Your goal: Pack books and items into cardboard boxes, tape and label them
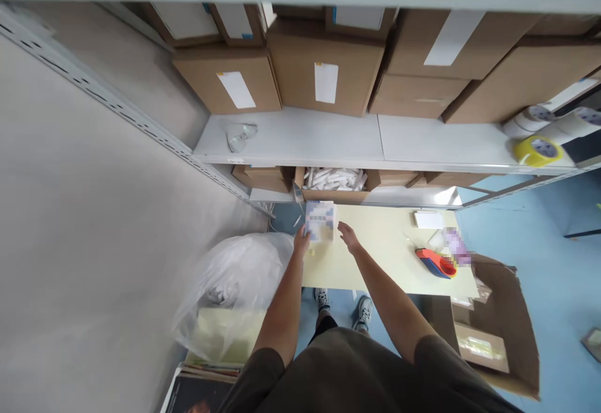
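**Holding a small packet above the table's far edge**

Close in, a white plastic bag point(237, 278) bulges at eight o'clock and an opened carton point(509, 313) sags at four. Ahead, the left hand point(301, 241) grips a small white packet point(320, 219) by its lower left corner, above the cream table point(389, 253). The right hand point(348, 236) sits just beside the packet at three o'clock, fingers loosely spread and holding nothing. The packet looks mid-handling, and steadying it calls for the free hand to close on its right side. At twelve, a box of white pieces point(333, 180) sits under the shelf point(328, 141).
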Demonstrator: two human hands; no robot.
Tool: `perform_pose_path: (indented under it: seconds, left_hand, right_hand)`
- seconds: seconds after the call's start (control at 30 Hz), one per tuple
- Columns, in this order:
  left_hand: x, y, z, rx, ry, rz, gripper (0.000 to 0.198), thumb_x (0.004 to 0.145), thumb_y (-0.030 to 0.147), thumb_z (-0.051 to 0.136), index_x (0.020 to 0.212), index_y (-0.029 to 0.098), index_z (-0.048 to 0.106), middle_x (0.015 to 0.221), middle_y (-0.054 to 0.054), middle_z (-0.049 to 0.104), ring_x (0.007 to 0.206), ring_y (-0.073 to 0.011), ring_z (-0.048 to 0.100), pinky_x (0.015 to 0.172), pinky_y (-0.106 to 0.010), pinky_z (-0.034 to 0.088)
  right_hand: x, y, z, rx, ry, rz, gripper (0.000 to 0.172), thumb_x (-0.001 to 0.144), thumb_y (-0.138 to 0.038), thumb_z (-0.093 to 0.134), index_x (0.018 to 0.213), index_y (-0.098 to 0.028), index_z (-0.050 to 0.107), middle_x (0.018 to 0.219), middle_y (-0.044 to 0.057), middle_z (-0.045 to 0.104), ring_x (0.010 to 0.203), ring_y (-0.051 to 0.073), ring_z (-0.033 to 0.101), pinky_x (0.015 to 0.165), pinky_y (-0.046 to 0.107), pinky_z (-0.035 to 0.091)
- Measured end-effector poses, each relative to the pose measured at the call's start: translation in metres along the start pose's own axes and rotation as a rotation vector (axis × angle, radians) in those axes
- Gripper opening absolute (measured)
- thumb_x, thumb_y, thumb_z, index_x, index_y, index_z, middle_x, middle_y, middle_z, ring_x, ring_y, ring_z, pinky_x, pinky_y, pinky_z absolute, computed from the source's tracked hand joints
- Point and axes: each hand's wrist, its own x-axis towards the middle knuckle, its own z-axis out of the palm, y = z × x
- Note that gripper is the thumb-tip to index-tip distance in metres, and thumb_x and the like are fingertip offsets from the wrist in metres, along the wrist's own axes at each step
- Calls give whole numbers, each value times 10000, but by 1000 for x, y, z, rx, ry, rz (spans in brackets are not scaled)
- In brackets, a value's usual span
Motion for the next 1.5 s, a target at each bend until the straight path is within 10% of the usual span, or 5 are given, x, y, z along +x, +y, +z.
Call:
perform_pose_path:
  seconds: [0.4, 0.57, 0.83, 1.1, 1.5]
  left_hand:
    - [-113, 84, -20, -211, 112, 237, 458, 933, 295, 679, 1387, 246, 718, 1486, -100, 702, 1430, -280, 624, 1192, -433, 507]
    - [-193, 71, -35, -262, 171, 269, 544, 908, 332, 752, 1443, 241, 701, 1574, -139, 626, 1498, -320, 560, 1233, -476, 465]
    - [-332, -5, -63, -363, 453, 139, 557, 911, 379, 767, 1442, 225, 703, 1570, -135, 631, 1456, -333, 601, 1259, -490, 438]
    - [-471, -112, -122, -395, 754, 35, 498, 984, 349, 697, 1466, 225, 688, 1572, -123, 632, 1425, -295, 621, 1252, -458, 432]
    - [-707, -354, -183, -570, 1062, -249, 654, 938, 462, 758, 1526, 202, 635, 1622, -159, 575, 1524, -344, 506, 1280, -457, 352]
  right_hand:
    - [-98, -76, -59, -19, -193, -344, 602, 726, -594, 846, 1263, -327, 795, 1462, 124, 712, 1353, 396, 651, 1064, 538, 552]
    - [-124, -80, -67, -36, -344, -432, 633, 727, -663, 836, 1249, -306, 801, 1440, 135, 727, 1355, 412, 647, 1090, 563, 532]
    - [-192, -33, -49, -102, -597, -371, 619, 742, -603, 809, 1274, -288, 786, 1450, 123, 724, 1365, 379, 640, 1119, 560, 518]
    - [-296, 48, 15, -272, -923, -353, 597, 758, -556, 801, 1278, -262, 788, 1418, 122, 740, 1381, 362, 642, 1169, 517, 497]
    - [-493, 289, 112, -687, -1364, -359, 673, 818, -541, 746, 1420, -243, 712, 1498, 104, 698, 1451, 320, 598, 1275, 523, 398]
